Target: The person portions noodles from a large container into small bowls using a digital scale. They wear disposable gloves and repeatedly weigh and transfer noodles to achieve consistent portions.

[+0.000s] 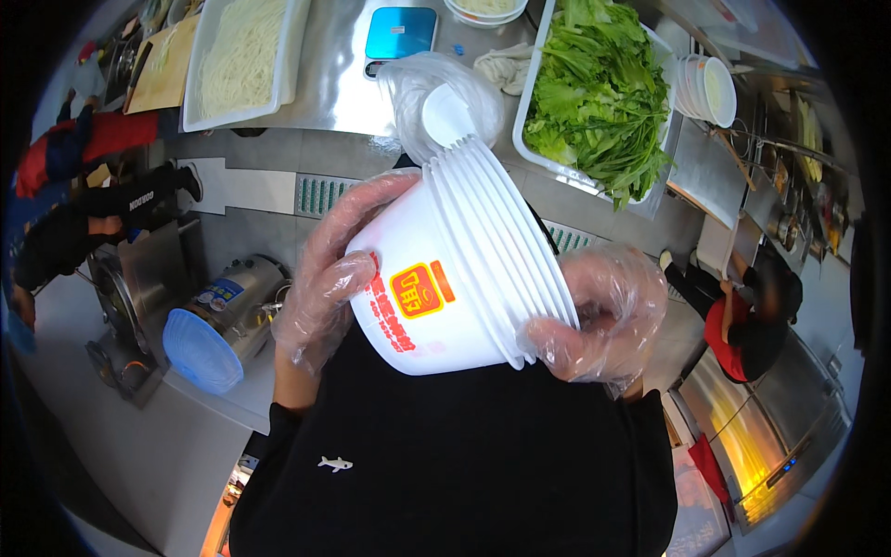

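A nested stack of white plastic bowls [431, 285] with red and orange printing lies tilted on its side between my two hands, in front of my chest. My left hand [334, 271], in a clear plastic glove, grips the base end of the outermost bowl. Also gloved, my right hand [598, 313] pinches the rims at the other end, thumb nearest me. Beyond the stack, a clear plastic bag [397, 90] lies at the steel counter's edge, with a white bowl [445, 115] showing at its mouth, close to the upper rims.
On the steel counter [334, 63] are a white tub of noodles [240, 63], a blue-topped scale [401, 33], a cloth [505, 68] and a tub of leafy greens [598, 97]. A knife [139, 69] rests on a cutting board [163, 66]. People stand at far left and right.
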Available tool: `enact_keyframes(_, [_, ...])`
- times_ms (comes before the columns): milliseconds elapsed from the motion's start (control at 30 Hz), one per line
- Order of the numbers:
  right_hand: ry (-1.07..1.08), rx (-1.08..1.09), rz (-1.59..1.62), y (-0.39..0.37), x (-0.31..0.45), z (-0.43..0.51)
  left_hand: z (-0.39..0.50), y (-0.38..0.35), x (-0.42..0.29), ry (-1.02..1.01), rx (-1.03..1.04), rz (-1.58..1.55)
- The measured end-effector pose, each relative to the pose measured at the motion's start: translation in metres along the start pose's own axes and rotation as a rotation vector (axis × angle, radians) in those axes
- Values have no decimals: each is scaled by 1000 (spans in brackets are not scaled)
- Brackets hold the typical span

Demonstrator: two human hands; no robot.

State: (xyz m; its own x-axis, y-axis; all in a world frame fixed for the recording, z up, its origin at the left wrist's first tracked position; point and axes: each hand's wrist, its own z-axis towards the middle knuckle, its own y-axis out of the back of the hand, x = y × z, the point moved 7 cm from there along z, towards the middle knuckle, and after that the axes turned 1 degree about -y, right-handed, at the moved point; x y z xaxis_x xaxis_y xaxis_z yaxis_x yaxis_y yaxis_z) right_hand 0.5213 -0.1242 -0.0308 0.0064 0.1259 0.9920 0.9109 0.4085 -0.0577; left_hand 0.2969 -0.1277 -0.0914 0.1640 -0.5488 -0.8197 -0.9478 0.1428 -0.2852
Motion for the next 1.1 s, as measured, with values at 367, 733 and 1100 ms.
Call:
enact_keyframes(367, [519, -171, -785, -37, 80, 44, 31, 38, -12, 1, 101, -201])
enact_keyframes(733, [265, -71, -962, -67, 151, 111, 97, 110, 24, 78, 195, -752])
enact_keyframes(1100, [60, -251, -1149, 4, -5, 283, 105, 200, 24, -32, 254, -729])
